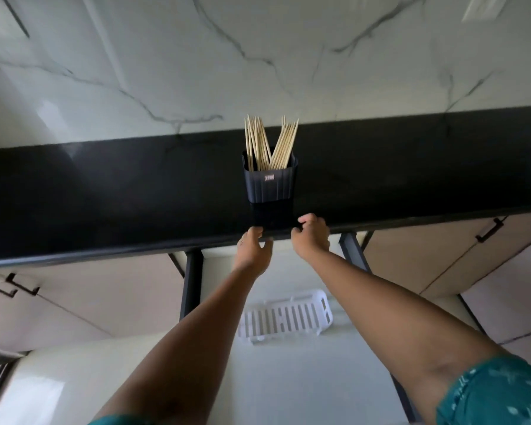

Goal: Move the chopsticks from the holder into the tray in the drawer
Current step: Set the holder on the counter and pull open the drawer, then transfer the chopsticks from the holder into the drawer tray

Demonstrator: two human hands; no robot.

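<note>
Both hands are up at the front edge of the black countertop (105,191), directly before the dark holder (269,182). The left hand (253,248) has its fingers curled loosely over the rounded lip of the counter, holding nothing that shows. The right hand (311,237) is likewise half-curled at the edge with nothing visibly in it, its thumb raised toward the holder's reflection. Neither hand touches the holder. They sit this way, I judge, because the reach is only starting and the counter edge gives a steadying point below the target.

The chopsticks (269,142) all stand in the holder, fanned into two leaning bunches, one tipped left and one tipped right, with their upper ends well clear of the rim (easy to pinch as a bundle). None has been moved yet, so the task stands at its beginning.

Below the counter the drawer (288,378) is pulled out, pale inside, and the white slotted tray (285,320) lies in it, empty as far as I can see, between the two forearms. Having it open beneath the holder keeps the carry short.

The counter is glossy and mirrors the holder. Behind it rises a white marble-veined wall (258,56). Beige cabinet fronts with dark handles (489,230) flank the drawer, though the picture's edges are smeared and details there are uncertain
</note>
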